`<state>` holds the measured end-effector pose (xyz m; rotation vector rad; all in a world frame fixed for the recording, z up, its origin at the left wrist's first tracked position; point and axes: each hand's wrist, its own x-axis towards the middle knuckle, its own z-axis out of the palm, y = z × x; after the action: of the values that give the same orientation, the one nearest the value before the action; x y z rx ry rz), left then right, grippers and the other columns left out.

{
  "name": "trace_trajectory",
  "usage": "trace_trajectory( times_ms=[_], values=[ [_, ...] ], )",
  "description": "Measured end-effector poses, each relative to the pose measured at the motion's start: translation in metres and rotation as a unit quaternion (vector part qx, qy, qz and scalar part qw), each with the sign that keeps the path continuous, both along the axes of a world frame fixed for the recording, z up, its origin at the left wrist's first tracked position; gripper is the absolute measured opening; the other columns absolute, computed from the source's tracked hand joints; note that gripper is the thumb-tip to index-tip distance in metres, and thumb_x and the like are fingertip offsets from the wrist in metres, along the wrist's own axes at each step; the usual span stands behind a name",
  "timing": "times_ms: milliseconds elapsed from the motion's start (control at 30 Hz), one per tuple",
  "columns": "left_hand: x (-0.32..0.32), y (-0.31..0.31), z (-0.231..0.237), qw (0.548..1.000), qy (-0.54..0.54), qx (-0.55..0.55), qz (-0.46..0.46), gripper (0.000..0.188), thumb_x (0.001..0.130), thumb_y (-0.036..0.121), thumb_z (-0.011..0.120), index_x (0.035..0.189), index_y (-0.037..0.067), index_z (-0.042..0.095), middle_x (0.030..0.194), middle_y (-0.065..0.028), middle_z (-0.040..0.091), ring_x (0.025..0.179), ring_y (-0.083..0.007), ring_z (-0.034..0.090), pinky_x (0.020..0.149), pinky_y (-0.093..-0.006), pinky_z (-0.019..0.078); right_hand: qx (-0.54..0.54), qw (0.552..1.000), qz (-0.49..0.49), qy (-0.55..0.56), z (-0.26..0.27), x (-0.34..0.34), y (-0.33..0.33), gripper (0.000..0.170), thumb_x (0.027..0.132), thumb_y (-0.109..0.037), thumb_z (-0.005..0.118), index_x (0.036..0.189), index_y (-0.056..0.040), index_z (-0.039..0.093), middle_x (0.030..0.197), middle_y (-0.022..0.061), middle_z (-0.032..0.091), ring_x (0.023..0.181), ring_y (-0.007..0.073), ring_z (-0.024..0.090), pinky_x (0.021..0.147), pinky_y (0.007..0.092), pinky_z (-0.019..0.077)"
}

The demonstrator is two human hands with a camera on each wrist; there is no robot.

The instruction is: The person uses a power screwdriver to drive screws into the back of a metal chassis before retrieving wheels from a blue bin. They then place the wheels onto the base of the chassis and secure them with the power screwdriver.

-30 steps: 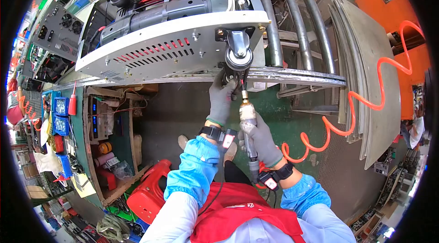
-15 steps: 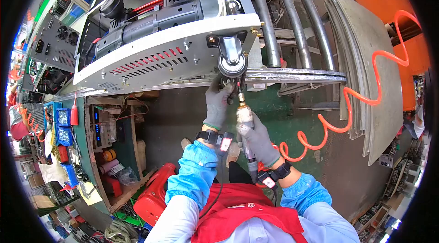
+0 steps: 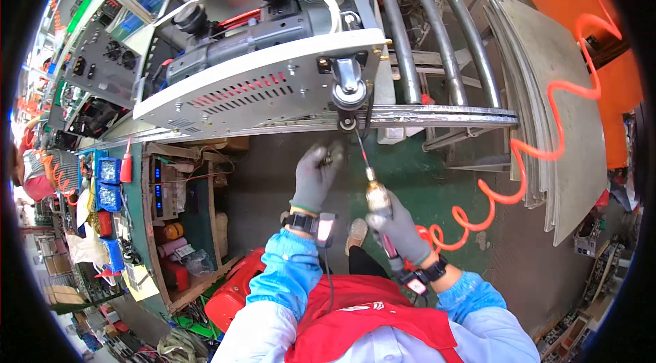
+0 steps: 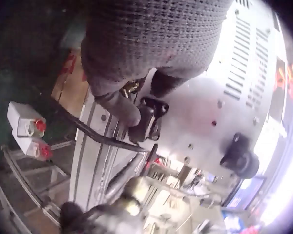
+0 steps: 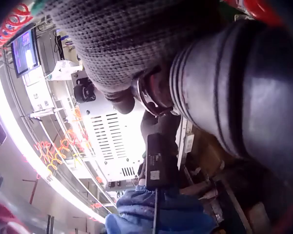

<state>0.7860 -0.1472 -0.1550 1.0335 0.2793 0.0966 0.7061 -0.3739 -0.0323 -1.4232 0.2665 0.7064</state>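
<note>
Small brass-coloured pieces [image 4: 131,87] are pinched in the gloved left hand [image 3: 314,182], which is below and left of a caster [image 3: 349,93], apart from it. The caster is fixed to the grey-white metal housing [image 3: 239,86]. Around a power driver [image 3: 378,200] curls the gloved right hand [image 3: 403,230]; the driver's long thin bit points up toward the caster's lower end. In the right wrist view the driver's body [image 5: 210,87] fills the right side, beside the right hand [image 5: 122,44].
An orange coiled hose [image 3: 523,158] runs from the right hand's side to the upper right. Steel rollers [image 3: 441,42] and a metal rail [image 3: 451,115] lie right of the housing. Stacked panels [image 3: 547,117] stand further right. At left are a wooden-edged shelf [image 3: 179,226] and blue bins [image 3: 109,195].
The left hand has come down and left, away from the caster. The right hand has drawn the driver down and slightly right, and the bit's full length now shows.
</note>
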Motion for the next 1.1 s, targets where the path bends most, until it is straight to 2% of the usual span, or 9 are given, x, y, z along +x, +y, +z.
trace_trajectory(
  times_ms=[67,133,167,233,333,400,533,700,1100],
  values=[
    [-0.028,-0.002,0.088,0.966,0.147,-0.210,0.013,0.042,0.093,0.016,0.063,0.133,0.003,0.056,0.104,-0.0058,0.068,0.077,-0.0109,0.060,0.064,-0.0256,0.0491,0.024,0.999,0.021,0.022,0.009,-0.019,-0.011,0.070,0.085,-0.024,0.075,0.142,-0.0008,0.043,0.110,0.0037,0.060,0.093,0.0126,0.060,0.083,0.0307,0.0518],
    [-0.052,0.007,0.101,0.968,0.160,-0.192,-0.020,0.015,0.091,0.015,0.062,0.100,0.004,0.067,0.090,-0.0039,0.065,0.072,-0.0103,0.057,0.061,-0.0262,0.0453,0.085,0.995,0.048,0.029,0.014,-0.037,-0.019,0.070,0.084,-0.023,0.075,0.143,-0.0002,0.043,0.113,0.0041,0.061,0.098,0.0141,0.060,0.091,0.0316,0.0499],
    [-0.063,0.008,0.118,0.981,0.156,-0.112,-0.038,0.012,0.090,0.014,0.061,0.095,0.006,0.068,0.085,-0.0035,0.065,0.071,-0.0102,0.057,0.060,-0.0254,0.0445,0.078,0.994,0.079,0.013,0.021,-0.044,-0.020,0.066,0.084,-0.019,0.072,0.141,-0.0029,0.044,0.101,0.0025,0.059,0.081,0.0131,0.060,0.072,0.0296,0.0503],
    [-0.089,0.013,0.112,0.977,0.183,-0.096,-0.051,0.022,0.094,0.025,0.060,0.110,0.010,0.066,0.091,-0.0016,0.068,0.073,-0.0093,0.058,0.061,-0.0240,0.0466,0.093,0.989,0.116,-0.025,-0.004,-0.060,-0.027,0.061,0.083,-0.015,0.070,0.138,-0.0056,0.045,0.088,0.0015,0.057,0.064,0.0127,0.059,0.053,0.0284,0.0509],
    [-0.114,0.022,0.085,0.963,0.226,-0.130,-0.074,0.026,0.098,0.038,0.062,0.103,0.013,0.064,0.077,0.0034,0.059,0.062,-0.0059,0.050,0.051,-0.0199,0.0367,0.137,0.983,0.118,0.023,0.050,-0.068,-0.003,0.040,0.091,-0.018,0.065,0.129,-0.0135,0.055,0.085,-0.0057,0.053,0.065,0.0050,0.050,0.054,0.0205,0.0426],
    [-0.124,0.025,0.094,0.961,0.233,-0.135,-0.062,0.029,0.099,0.043,0.062,0.101,0.014,0.063,0.073,0.0064,0.054,0.060,-0.0035,0.046,0.048,-0.0177,0.0312,0.166,0.978,0.123,0.022,0.054,-0.076,0.000,0.047,0.087,-0.010,0.066,0.132,-0.0076,0.053,0.100,-0.0060,0.052,0.083,0.0045,0.050,0.070,0.0204,0.0446],
    [-0.134,0.031,0.114,0.974,0.221,-0.051,0.014,0.025,0.098,0.038,0.066,0.096,0.014,0.062,0.076,0.0063,0.054,0.061,-0.0032,0.048,0.048,-0.0190,0.0370,0.140,0.976,0.161,0.052,0.049,-0.089,0.002,0.053,0.086,-0.006,0.066,0.137,-0.0052,0.050,0.108,-0.0033,0.054,0.093,0.0079,0.052,0.082,0.0225,0.0454],
    [-0.148,0.046,0.118,0.980,0.195,-0.031,-0.033,0.021,0.099,0.027,0.065,0.110,0.009,0.065,0.083,0.0041,0.059,0.067,-0.0033,0.051,0.052,-0.0182,0.0397,0.125,0.975,0.178,0.039,0.061,-0.095,0.008,0.055,0.087,-0.006,0.066,0.138,-0.0028,0.048,0.110,-0.0007,0.054,0.097,0.0112,0.053,0.087,0.0266,0.0462],
    [-0.160,0.057,0.124,0.979,0.191,0.008,-0.073,0.018,0.097,0.024,0.068,0.102,0.007,0.066,0.076,0.0054,0.057,0.060,-0.0026,0.048,0.050,-0.0187,0.0386,0.085,0.970,0.226,0.019,0.055,-0.105,0.007,0.050,0.087,-0.011,0.067,0.133,-0.0037,0.049,0.109,0.0035,0.058,0.097,0.0146,0.055,0.088,0.0300,0.0469]
  ],
)
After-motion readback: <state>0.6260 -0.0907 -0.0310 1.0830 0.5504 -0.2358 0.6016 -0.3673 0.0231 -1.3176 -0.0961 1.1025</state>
